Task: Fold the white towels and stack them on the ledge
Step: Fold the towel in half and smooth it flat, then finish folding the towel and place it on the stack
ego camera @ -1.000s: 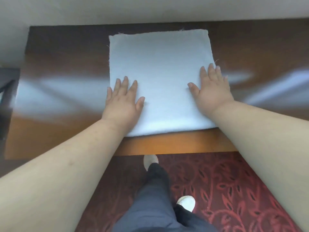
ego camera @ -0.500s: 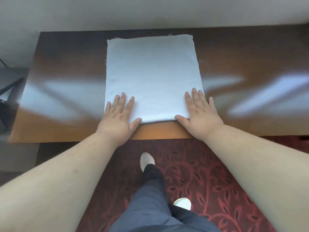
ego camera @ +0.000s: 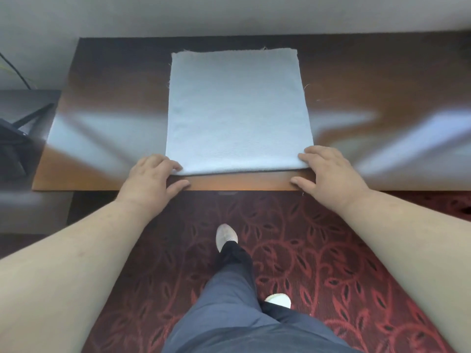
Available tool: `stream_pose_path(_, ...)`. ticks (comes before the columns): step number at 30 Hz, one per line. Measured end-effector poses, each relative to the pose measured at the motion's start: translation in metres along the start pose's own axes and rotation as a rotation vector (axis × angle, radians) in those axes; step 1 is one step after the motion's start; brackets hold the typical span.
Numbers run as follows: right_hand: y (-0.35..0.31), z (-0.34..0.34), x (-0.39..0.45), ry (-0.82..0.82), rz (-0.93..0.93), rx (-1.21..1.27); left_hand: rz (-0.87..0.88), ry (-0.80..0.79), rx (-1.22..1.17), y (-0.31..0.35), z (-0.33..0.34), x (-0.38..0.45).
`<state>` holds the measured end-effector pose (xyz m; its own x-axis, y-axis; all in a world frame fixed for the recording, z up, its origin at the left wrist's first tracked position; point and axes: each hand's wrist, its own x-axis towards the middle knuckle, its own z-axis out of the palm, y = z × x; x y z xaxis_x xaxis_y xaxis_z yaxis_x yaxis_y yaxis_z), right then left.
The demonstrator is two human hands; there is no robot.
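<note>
A white towel (ego camera: 238, 110) lies flat and folded on the dark wooden ledge (ego camera: 382, 80), its near fold close to the front edge. My left hand (ego camera: 150, 179) sits at the towel's near left corner. Its fingers curl onto that corner and its thumb lies on the wood just in front. At the near right corner, my right hand (ego camera: 328, 171) does the same, with fingers curled over the corner and the thumb on the wood below it. Both forearms reach in from the bottom corners.
A wall runs behind the ledge. A dark stand (ego camera: 20, 133) sits off the ledge's left end. Red patterned carpet (ego camera: 318, 263) covers the floor below, where my legs and white shoes (ego camera: 225, 235) stand.
Both hands slid back from flat on the towel's sides to its near corners, and their fingers have curled. The towel has not moved on the ledge.
</note>
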<state>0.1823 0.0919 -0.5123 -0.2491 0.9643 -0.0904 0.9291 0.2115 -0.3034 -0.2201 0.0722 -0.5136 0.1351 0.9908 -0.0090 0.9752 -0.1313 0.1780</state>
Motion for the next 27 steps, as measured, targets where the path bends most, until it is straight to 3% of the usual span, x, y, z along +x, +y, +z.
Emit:
stream_pose_path(5, 0.004, 0.003, -0.022, -0.055, -0.077, -0.181, 0.031, -0.052, 0.034, 0.002, -0.001, -0.016)
stream_pose_path(10, 0.009, 0.005, -0.037, 0.103, -0.078, -0.077, 0.013, -0.049, 0.033, 0.008, -0.007, -0.023)
stream_pose_path(15, 0.009, -0.004, -0.038, 0.091, -0.113, -0.046, 0.005, -0.044, 0.026, 0.011, -0.015, -0.029)
stream_pose_path(18, 0.007, -0.012, -0.037, 0.087, -0.066, 0.001, -0.093, 0.002, 0.001, 0.013, -0.023, -0.025)
stream_pose_path(21, -0.001, -0.025, -0.024, 0.127, 0.101, 0.200, -0.192, 0.038, -0.075, 0.013, -0.032, -0.011)
stream_pose_path(27, -0.015, -0.054, 0.029, 0.386, 0.364, 0.559, -0.552, 0.146, -0.542, 0.023, -0.054, 0.042)
